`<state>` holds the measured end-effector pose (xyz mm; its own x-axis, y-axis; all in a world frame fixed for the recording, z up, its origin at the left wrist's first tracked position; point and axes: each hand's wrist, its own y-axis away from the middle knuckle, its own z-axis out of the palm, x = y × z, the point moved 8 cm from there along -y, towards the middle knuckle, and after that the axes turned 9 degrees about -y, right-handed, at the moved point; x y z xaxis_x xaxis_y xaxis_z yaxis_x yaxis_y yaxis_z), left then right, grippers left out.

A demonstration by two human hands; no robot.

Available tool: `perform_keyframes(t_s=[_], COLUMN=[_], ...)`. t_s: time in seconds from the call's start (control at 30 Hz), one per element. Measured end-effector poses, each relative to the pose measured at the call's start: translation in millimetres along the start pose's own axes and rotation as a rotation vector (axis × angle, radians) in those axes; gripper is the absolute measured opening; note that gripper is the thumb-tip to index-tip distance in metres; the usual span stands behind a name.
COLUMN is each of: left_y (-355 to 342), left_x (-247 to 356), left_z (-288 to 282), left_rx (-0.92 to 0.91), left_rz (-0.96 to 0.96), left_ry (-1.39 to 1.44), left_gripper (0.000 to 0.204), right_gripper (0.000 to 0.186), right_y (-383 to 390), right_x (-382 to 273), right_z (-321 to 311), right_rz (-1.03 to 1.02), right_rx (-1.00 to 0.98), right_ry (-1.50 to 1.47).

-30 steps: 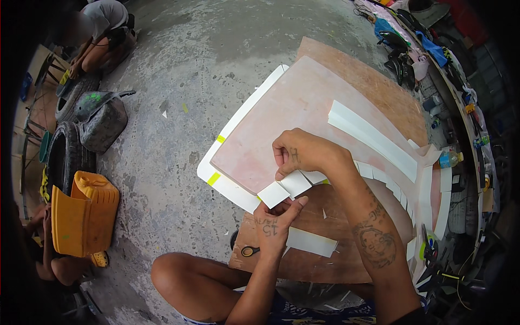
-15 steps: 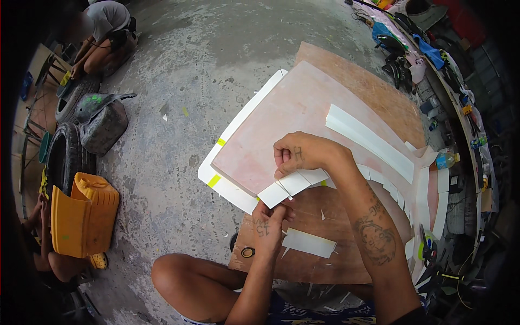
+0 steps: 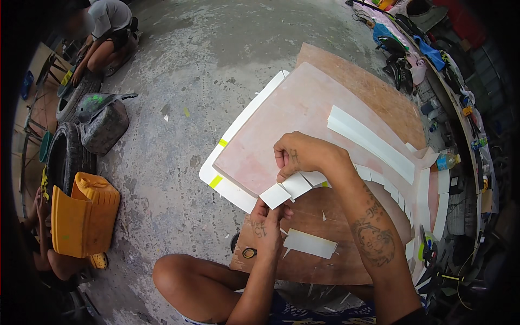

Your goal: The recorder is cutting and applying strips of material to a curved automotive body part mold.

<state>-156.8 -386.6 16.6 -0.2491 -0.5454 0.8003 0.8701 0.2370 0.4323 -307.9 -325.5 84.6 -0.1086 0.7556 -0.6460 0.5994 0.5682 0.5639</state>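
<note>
My right hand is bent over the near edge of a pale pink panel, its thumb pressed on a row of white card pieces and its fingers curled. My left hand grips the lower end of this row from below, fingertips partly hidden under the card. A white border strip with yellow tape runs along the panel's left side, and a long white strip lies on the panel. Underneath is a plywood board with a white offcut and scissors, partly hidden.
A co-worker crouches by tyres at upper left. Another person's hands show behind a yellow plastic container. A dark container stands nearby. A cluttered bench with a bottle lines the right side.
My left thumb has dropped from beside the card to beneath it. My right hand sits slightly lower than one second ago, still on the card. The crouching co-worker has shifted slightly.
</note>
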Motion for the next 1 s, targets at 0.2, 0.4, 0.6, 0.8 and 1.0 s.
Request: perform_keyframes(t_s=[0.2, 0.4, 0.6, 0.8, 1.0], left_y=[1.4, 0.7, 1.0, 0.8, -0.8], left_x=[-1.3, -3.1, -2.7, -0.4, -0.7], left_z=[0.1, -0.3, 0.8, 1.5, 1.8], left_rx=[0.007, 0.006, 0.010, 0.015, 0.012], left_rz=[0.004, 0.004, 0.011, 0.014, 0.007], left_ry=[0.005, 0.015, 0.013, 0.014, 0.041], left_gripper=[0.020, 0.020, 0.020, 0.020, 0.020], right_gripper=[0.027, 0.028, 0.029, 0.028, 0.029], right_y=[-1.4, -2.1, -1.8, -2.2, -2.4], right_x=[4.4, 3.3, 4.5, 3.1, 2.2], right_z=[-0.5, -0.5, -1.3, 0.0, -0.6], right_rz=[-0.026, 0.029, 0.038, 0.051, 0.075], right_rx=[-0.011, -0.016, -0.017, -0.005, -0.013], right_ry=[-0.025, -0.003, -0.020, -0.015, 0.006])
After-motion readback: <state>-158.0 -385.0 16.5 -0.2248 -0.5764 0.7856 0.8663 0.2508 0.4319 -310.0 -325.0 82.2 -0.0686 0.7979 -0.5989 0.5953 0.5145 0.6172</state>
